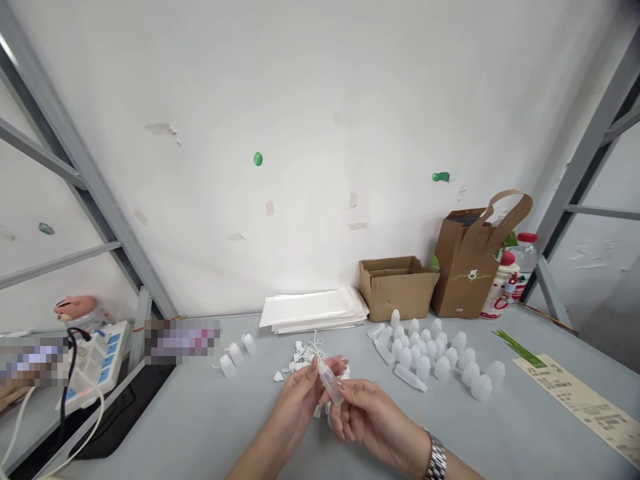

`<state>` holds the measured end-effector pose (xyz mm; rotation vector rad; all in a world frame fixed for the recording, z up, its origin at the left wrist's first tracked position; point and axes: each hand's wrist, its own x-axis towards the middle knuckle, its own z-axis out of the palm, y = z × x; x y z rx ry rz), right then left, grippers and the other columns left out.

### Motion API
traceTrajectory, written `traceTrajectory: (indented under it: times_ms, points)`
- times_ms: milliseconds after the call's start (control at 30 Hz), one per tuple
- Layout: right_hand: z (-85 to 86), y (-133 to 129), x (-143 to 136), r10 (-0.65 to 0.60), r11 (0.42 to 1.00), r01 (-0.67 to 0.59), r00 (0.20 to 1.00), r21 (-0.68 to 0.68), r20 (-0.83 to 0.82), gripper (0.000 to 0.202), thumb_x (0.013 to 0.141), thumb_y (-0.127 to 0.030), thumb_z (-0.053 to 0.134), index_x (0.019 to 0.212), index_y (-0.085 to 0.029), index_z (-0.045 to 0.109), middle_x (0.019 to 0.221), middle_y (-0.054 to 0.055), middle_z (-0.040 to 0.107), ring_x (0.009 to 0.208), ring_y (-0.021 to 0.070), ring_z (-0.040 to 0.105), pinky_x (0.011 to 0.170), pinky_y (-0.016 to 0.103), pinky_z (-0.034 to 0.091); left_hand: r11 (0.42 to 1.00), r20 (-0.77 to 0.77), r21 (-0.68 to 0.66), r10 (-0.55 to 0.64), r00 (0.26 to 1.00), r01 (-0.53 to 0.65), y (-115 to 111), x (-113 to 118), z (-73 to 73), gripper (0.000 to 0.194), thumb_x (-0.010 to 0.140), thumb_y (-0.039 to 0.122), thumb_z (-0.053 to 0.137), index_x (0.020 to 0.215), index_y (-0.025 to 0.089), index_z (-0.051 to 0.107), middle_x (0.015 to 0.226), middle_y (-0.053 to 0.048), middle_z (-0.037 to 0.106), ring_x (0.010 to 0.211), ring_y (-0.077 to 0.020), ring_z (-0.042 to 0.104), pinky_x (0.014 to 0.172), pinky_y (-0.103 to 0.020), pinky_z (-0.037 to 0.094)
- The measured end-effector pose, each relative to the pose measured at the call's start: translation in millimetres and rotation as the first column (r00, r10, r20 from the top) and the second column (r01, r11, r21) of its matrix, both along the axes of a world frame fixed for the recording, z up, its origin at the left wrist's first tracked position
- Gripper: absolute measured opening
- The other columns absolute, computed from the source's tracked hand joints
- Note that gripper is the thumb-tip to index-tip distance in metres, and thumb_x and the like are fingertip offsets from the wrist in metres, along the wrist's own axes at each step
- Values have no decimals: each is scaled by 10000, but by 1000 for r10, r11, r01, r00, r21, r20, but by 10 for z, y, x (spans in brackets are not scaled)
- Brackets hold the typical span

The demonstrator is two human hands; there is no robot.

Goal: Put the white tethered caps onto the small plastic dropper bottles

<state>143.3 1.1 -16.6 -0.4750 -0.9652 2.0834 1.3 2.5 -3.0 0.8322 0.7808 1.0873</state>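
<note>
Both hands meet over the grey table at the front centre. A small translucent bottle (pixel 331 383) is tilted between them, its narrow top toward the upper left. My left hand (pixel 301 393) has its fingers closed around the upper end, where a thin white strap sticks up. Around the bottle's lower body the fingers of my right hand (pixel 363 408) are closed. Just behind and partly under the hands lies a pile of small white caps (pixel 300 357). Several translucent bottles (pixel 423 365) stand to the right, and a few lie flat. Three bottles with caps (pixel 236 353) stand at the left.
At the back are a stack of white sheets (pixel 314 310), an open cardboard box (pixel 397 290), a brown paper bag (pixel 465 270) and drink bottles (pixel 523 263). A printed paper strip (pixel 580 397) lies right. A power strip (pixel 95 367) with cables and a black mat (pixel 125 413) are left.
</note>
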Motion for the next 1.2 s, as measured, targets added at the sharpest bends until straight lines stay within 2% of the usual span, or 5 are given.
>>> traceTrajectory:
  times_ms: [100, 367, 700, 967, 1200]
  points:
    - [-13, -14, -23, 16, 1000, -16, 999, -3, 31, 370, 767, -441, 592, 779, -73, 623, 542, 60, 627, 416, 72, 497, 450, 182, 324, 998, 2, -51, 48, 999, -48, 18, -15, -6, 435, 663, 491, 663, 907, 133, 698, 897, -118, 711, 876, -217, 620, 798, -296, 443]
    - [-53, 8, -53, -214, 963, 160, 944, 218, 252, 388, 674, -484, 676, 695, -105, 591, 576, 30, 623, 478, 97, 518, 524, 230, 384, 989, -39, -37, 145, 989, -146, 33, 34, -54, 356, 597, 429, 735, 773, 121, 698, 765, -88, 706, 732, -190, 631, 640, -259, 478]
    - [30, -45, -47, -138, 986, 125, 984, 110, 113, 367, 715, -450, 661, 714, -84, 636, 590, 51, 624, 481, 72, 473, 518, 198, 327, 999, 109, -51, -7, 994, 12, 21, 4, -80, 290, 747, 312, 639, 970, 130, 675, 912, -108, 701, 778, -164, 621, 659, -237, 487]
    - [60, -39, -61, -108, 992, 101, 991, 78, 81, 377, 718, -462, 653, 748, -86, 658, 576, 54, 625, 465, 70, 460, 503, 195, 326, 983, 135, -186, 22, 991, 3, 1, 70, -64, 388, 810, 438, 512, 937, 110, 676, 958, -134, 695, 945, -230, 611, 749, -306, 518]
    - [18, -47, -68, -125, 990, 119, 989, 82, 83, 369, 718, -466, 653, 709, -97, 648, 585, 57, 634, 456, 71, 447, 501, 203, 309, 996, 88, -86, 9, 996, -1, 20, 41, -82, 314, 767, 373, 601, 921, 110, 678, 913, -130, 707, 888, -206, 630, 679, -253, 521]
